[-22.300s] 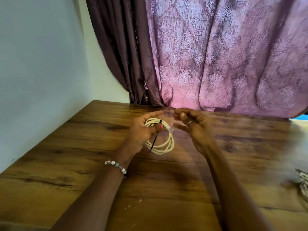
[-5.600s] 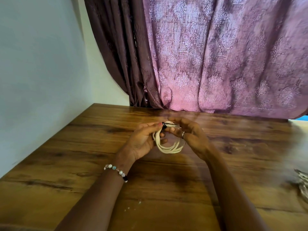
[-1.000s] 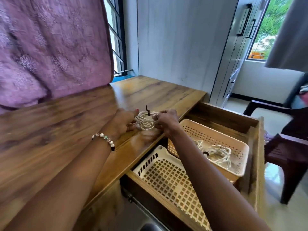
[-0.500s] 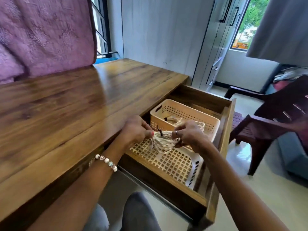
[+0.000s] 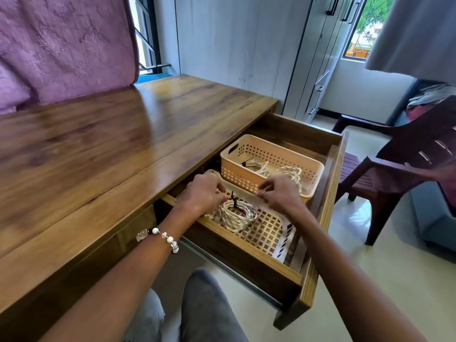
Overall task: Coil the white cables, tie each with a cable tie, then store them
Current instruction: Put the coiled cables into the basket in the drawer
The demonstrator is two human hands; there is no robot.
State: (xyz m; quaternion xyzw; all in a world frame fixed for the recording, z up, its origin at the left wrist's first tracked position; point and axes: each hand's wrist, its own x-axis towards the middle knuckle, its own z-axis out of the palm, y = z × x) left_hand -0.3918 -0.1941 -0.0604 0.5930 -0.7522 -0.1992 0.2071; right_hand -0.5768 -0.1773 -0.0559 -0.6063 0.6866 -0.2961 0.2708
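Observation:
A coiled white cable [image 5: 238, 214] bound with a black cable tie [image 5: 233, 199] lies in the white lattice basket [image 5: 271, 233] at the front of the open drawer. My left hand [image 5: 201, 193] hovers over the coil's left edge, fingers loosely curled, thumb tip close beside the tie. My right hand [image 5: 280, 193] is just right of and above the coil, loosely curled and holding nothing. Behind them, an orange basket [image 5: 246, 180] holds other tied white cable coils [image 5: 288, 172].
The wooden desk top [image 5: 123, 149] stretches left, with a purple curtain [image 5: 61, 45] behind it. The pulled-out drawer [image 5: 328, 193] juts toward a dark plastic chair [image 5: 394, 174] on the right. My knees [image 5: 204, 304] are below the drawer front.
Half a second ago both hands held the tied coil above the white basket. Now the coil lies in the basket and the hands have drawn slightly apart above it.

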